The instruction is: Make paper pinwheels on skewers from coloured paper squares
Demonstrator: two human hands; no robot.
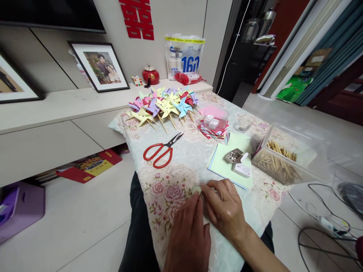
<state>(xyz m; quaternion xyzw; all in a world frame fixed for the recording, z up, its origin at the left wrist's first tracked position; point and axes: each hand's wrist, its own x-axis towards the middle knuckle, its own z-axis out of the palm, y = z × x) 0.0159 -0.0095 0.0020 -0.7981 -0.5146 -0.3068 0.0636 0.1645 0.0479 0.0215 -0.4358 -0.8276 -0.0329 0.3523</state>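
Observation:
At the near edge of the cloth-covered table, my left hand [188,230] lies with its fingers stretched forward, pressing on a pale green piece of paper [196,189]. My right hand [227,207] has its fingers bent and pinched at the edge of that paper, and the fingertips of both hands nearly meet. Most of the paper is hidden under the hands. Beyond them rest red-handled scissors [163,153], blades partly apart. To the right is a stack of pale green paper sheets [218,162], bearing an opened small box of metal pins [234,155] and a white small box [241,170].
Several paper pinwheels [167,105] on sticks are piled at the table's far end. A clear plastic tub of wooden sticks [276,162] stands at the right edge. Nearby, a plastic container [216,118] sits on coloured paper pieces. Cables [320,234] lie on the floor at right.

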